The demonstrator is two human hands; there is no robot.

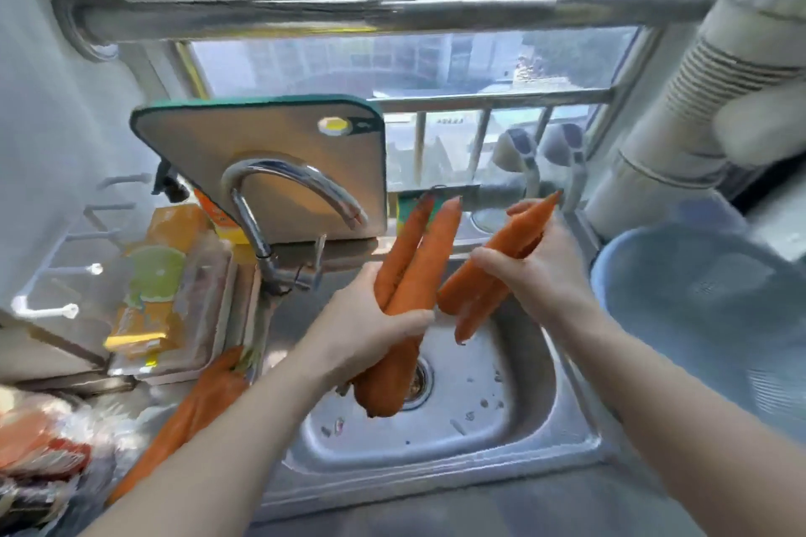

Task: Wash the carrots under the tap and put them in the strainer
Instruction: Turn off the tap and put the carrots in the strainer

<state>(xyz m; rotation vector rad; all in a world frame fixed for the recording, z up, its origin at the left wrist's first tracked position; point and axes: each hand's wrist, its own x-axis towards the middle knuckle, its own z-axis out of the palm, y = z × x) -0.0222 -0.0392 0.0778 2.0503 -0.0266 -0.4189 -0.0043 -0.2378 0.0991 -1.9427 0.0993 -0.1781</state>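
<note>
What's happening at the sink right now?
Over the sink, a person's left hand grips two carrots, and the right hand grips another bunch. No water visibly runs from the tap. No carrots show in the strainer on the right. Spare carrots lie left of the sink.

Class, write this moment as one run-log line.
left hand: grips two carrots over sink | right hand: grips more carrots | tap: no water visible | strainer: no carrots visible
</note>
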